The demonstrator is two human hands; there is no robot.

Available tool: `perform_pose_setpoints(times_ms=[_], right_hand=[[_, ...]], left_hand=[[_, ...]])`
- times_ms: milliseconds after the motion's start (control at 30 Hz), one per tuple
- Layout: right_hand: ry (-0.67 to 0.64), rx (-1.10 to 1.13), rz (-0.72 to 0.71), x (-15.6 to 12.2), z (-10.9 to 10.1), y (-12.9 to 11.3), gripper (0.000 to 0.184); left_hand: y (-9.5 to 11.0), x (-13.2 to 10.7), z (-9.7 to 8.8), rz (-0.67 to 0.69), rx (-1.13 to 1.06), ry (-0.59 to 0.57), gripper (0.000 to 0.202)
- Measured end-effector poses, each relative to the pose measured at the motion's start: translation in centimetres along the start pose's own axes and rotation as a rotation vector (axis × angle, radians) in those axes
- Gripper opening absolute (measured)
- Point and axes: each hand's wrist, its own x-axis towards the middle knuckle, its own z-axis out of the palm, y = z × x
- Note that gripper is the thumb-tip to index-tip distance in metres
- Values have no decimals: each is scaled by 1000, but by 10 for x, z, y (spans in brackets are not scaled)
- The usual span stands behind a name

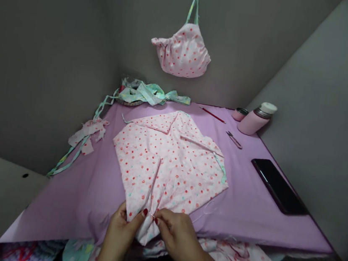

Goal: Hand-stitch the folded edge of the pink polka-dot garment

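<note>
A pink cloth with red dots [184, 170] lies spread and partly folded on the purple-covered table. My left hand [122, 230] grips its near edge, thumb on top and fingers curled underneath. Beside it, my right hand [177, 234] is closed in a pinch at a gathered fold of the same cloth. Between the fingertips shows a thin, bright needle-like piece [151, 215], too small to make out fully. A fine white thread [207, 210] runs over the table just right of the cloth. Green ties [222, 168] show at the cloth's right side.
A matching dotted cloth piece [186, 53] hangs above by green straps. Green strips [149, 93] and cloth scraps [89, 133] lie left. To the right are a red pencil [213, 115], thread snips [234, 139], a pink flask [255, 121], its cup [239, 114] and a phone [278, 185].
</note>
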Motion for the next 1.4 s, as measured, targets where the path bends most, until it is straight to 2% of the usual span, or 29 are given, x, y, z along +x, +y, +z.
perform_pose_setpoints(times_ms=[133, 300, 433, 667, 900, 1200, 1400], right_hand=[[22, 43, 14, -3, 1, 1, 24], [46, 110, 24, -3, 1, 1, 25], [59, 140, 16, -4, 3, 1, 26], [43, 153, 12, -3, 1, -1, 23], [43, 144, 16, -2, 4, 1, 23], [49, 115, 42, -2, 2, -3, 22], [45, 103, 43, -2, 2, -2, 22]], left_hand=[[-2, 0, 1, -13, -33, 47, 45], [-2, 0, 1, 3, -41, -1, 40], [-1, -1, 2, -29, -130, -39, 39], [-9, 5, 1, -97, -293, -59, 57], [-16, 9, -1, -61, -225, -59, 58], [3, -4, -1, -14, -128, -71, 48], [-1, -1, -3, 25, -129, -47, 42]])
